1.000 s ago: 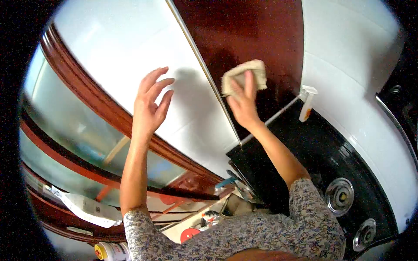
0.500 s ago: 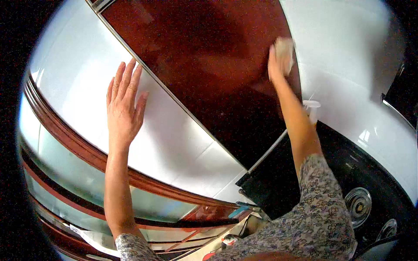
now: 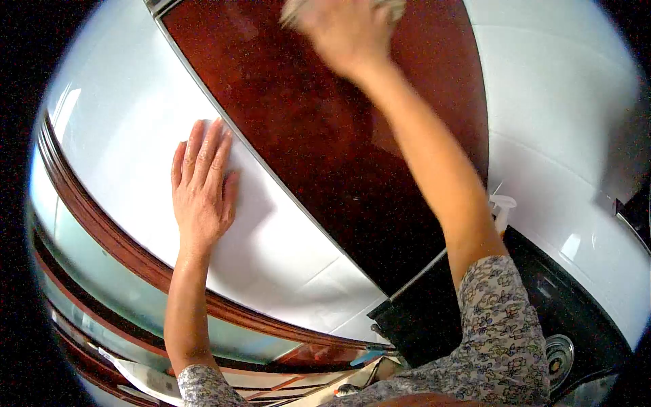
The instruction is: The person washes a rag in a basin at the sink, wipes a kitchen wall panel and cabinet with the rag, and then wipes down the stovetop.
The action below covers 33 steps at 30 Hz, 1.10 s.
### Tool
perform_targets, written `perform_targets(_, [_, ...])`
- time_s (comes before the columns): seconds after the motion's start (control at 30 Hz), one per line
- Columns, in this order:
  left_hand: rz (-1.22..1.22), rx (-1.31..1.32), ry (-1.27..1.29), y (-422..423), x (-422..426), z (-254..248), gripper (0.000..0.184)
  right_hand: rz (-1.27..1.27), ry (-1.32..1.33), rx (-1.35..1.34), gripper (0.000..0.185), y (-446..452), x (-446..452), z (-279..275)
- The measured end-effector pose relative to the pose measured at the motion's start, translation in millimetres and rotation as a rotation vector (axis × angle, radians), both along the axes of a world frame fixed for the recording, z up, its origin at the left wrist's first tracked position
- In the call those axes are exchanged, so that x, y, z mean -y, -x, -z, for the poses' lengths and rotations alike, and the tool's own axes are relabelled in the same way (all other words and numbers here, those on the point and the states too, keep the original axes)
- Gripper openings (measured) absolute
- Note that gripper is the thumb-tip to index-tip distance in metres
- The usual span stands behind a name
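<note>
At the lower left, below the left grip, a reddish-brown moulded frame [image 3: 125, 241] borders pale frosted panes [image 3: 108, 271]; a white curved object [image 3: 146, 380] shows at its lower end. A glossy white tiled surface [image 3: 122, 129] extends above the frame. The left grip [image 3: 203, 197] is open and flat, palm toward this surface, four fingers nearly parallel and thumb slightly apart; firm contact cannot be confirmed. A narrow silver metal strip [image 3: 271, 178] passes just beside its fingertips, on the side toward the right grip, and edges a glossy dark-red panel [image 3: 305, 136]. The right grip [image 3: 352, 34] is located over the upper part of this panel, with its forearm reaching across it. A beige cloth [image 3: 390, 8] is at the right grip, protruding on both sides of the hand. The fingers are blurred, so their closure cannot be determined. Well below the right grip, a glossy black worktop [image 3: 434, 325] meets the lower edge of the panel. A white trigger spray bottle [image 3: 502, 203] is positioned just beside the right forearm, partly hidden. A round silver metal burner [image 3: 559, 359] is set in the worktop, beside the patterned grey sleeve [image 3: 502, 305]. White tiling [image 3: 556, 115] is fitted to the right of the panel; a black fixture [image 3: 637, 203] lies at its far side.
</note>
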<state>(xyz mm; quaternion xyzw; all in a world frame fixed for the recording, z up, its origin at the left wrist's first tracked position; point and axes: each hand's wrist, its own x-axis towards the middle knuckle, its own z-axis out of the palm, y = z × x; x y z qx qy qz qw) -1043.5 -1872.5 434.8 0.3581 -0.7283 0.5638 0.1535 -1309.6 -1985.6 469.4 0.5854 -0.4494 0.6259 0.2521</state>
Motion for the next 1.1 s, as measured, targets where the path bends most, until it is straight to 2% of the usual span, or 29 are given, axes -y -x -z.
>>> perform_targets(0.03, [-0.015,0.006,-0.007,1.4,1.3,1.3,0.055,-0.113,0.093,0.179,0.034,26.4,-16.5,-13.4])
perform_targets(0.07, [-0.027,0.011,-0.011,0.6,1.1,0.5,0.056,-0.061,0.231,0.198,0.033,50.3,33.4,-10.1])
perform_targets(0.1, [-0.036,0.010,-0.015,-2.4,1.1,-0.9,0.057,-0.647,0.499,0.169,0.030,82.1,105.8,6.1])
perform_targets(0.13, [-0.029,-0.002,-0.020,-3.6,1.4,-1.6,0.057,0.143,0.113,0.224,0.052,84.6,71.0,38.6])
perform_targets(0.2, [-0.017,-0.019,-0.035,-4.6,2.0,-2.9,0.058,0.217,0.135,0.319,0.054,73.9,88.0,106.3])
perform_targets(0.23, [-0.033,-0.024,-0.039,-6.2,3.6,-3.5,0.057,0.194,0.081,0.282,0.053,47.6,67.5,137.5])
perform_targets(0.3, [-0.009,-0.027,-0.036,-8.0,4.8,-2.6,0.057,-0.033,-0.547,0.224,0.050,-16.2,-7.3,150.7])
perform_targets(0.37, [-0.009,-0.021,-0.048,-10.4,8.1,-1.3,0.056,-0.075,-0.344,-0.361,0.046,-61.3,-40.3,175.7])
perform_targets(0.4, [-0.019,-0.014,-0.051,-12.1,10.1,-1.5,0.056,-0.233,0.129,-0.424,0.045,-73.1,-33.7,195.1])
perform_targets(0.47, [-0.018,-0.019,-0.061,-11.9,9.4,-3.3,0.054,-0.228,-0.050,-0.447,0.047,-66.2,-22.0,146.2])
perform_targets(0.53, [-0.012,-0.036,-0.083,-8.1,4.8,-2.7,0.053,0.006,-0.069,-0.317,0.050,-33.1,-9.0,78.0])
perform_targets(0.6, [0.010,-0.041,-0.082,-8.1,7.7,-1.9,0.050,-0.058,-0.042,0.038,0.050,17.9,39.4,43.8])
perform_targets(0.67, [0.030,-0.047,-0.090,-9.6,7.5,-2.9,0.049,0.197,0.096,0.160,0.049,62.2,84.5,56.6])
perform_targets(0.73, [0.035,-0.040,-0.072,-8.5,9.0,-2.1,0.047,0.308,0.236,0.221,0.047,60.8,99.1,92.0])
perform_targets(0.8, [0.038,-0.036,-0.075,-9.7,10.0,-1.7,0.045,0.230,0.002,0.182,0.050,14.1,53.9,118.0])
perform_targets(0.83, [0.043,-0.039,-0.078,-10.4,9.4,-2.8,0.045,0.180,0.069,0.110,0.055,-17.6,49.7,133.6])
perform_targets(0.9, [0.057,-0.032,-0.089,-10.6,8.7,-4.4,0.044,-0.116,-0.197,-0.242,0.055,-65.4,-21.4,126.6])
perform_targets(0.93, [0.063,-0.028,-0.104,-10.9,8.3,-4.0,0.044,-0.207,0.112,-0.416,0.054,-82.3,-32.9,129.5])
perform_targets(1.0, [0.071,-0.021,-0.130,-12.8,9.2,-3.7,0.045,-0.252,-0.015,-0.483,0.053,-92.6,-44.5,78.1])
perform_targets(1.07, [0.063,-0.020,-0.111,-10.7,6.9,-4.6,0.045,-0.209,0.327,-0.407,0.048,-79.9,-15.3,20.9])
perform_targets(1.1, [0.070,-0.023,-0.105,-7.6,3.9,-4.3,0.045,-0.062,0.353,-0.340,0.047,-62.9,8.6,-10.9])
